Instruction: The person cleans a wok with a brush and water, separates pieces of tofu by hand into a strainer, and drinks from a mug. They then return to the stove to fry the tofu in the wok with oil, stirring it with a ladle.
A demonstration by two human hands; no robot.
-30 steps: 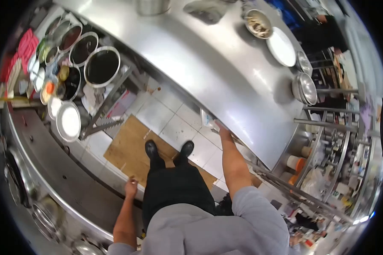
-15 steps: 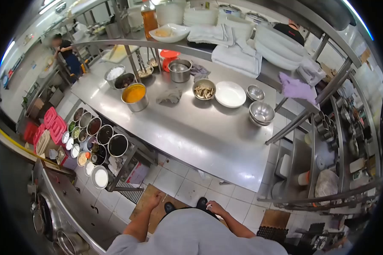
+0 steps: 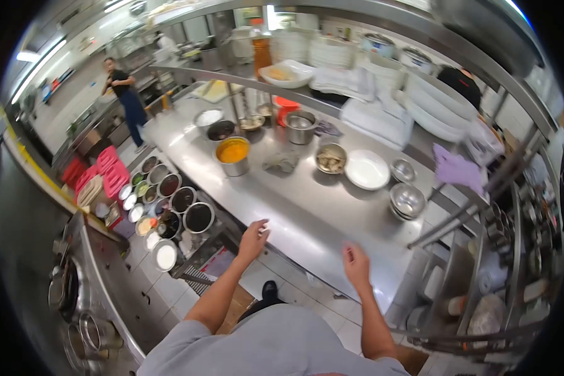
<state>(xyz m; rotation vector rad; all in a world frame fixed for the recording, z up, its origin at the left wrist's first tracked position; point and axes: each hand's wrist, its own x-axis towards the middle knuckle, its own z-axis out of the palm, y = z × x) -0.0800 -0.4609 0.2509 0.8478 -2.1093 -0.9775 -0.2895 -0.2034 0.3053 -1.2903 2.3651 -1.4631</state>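
My left hand [image 3: 254, 241] is raised at the near edge of the steel table [image 3: 307, 225], with its fingers loosely bent and apart and nothing visible in them. Over the table's near right part is my right hand [image 3: 356, 264]. Its fingers are curled in and blurred, and what they hold, if anything, is hidden. Neither hand touches a dish. Farther back stand a pot of orange sauce [image 3: 233, 150], a crumpled grey cloth [image 3: 281, 163], a bowl of pale pieces [image 3: 330, 159], a white plate [image 3: 366, 170] and stacked metal bowls [image 3: 408, 200].
Several sauce containers [image 3: 198, 217] stand on a low rack at the left. A steel shelf with white dishes [image 3: 438, 106] and folded towels [image 3: 376, 119] runs above the table's back. A person [image 3: 124, 100] stands far left; another [image 3: 460, 86] is behind the shelf.
Both hands have risen from beside my body to the table's near side. The view has shifted, so the table's things appear farther right and lower. The person at far left now faces this way.
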